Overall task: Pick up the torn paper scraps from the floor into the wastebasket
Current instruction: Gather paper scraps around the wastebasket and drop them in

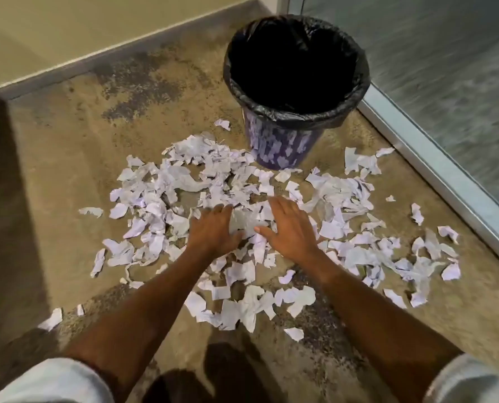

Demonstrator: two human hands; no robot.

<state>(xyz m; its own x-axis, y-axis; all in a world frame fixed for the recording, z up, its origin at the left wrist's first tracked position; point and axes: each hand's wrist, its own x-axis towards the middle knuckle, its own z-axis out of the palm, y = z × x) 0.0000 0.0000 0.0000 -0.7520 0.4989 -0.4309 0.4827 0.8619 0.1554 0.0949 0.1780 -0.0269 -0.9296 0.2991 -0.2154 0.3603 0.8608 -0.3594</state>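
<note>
The paper scraps are lying strewn across the floor, their spread running nine to three o'clock around both hands. The left hand and right hand are pressing on them, flat and released. The wastebasket is standing upright at twelve.

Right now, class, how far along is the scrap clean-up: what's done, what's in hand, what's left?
Done: nothing visible; the wastebasket looks dark inside. In hand: the left hand and right hand press on paper scraps mid-pile, apparently gathering them. Left: nearly everything, as scraps cover the floor around both hands and up to the wastebasket.
</note>
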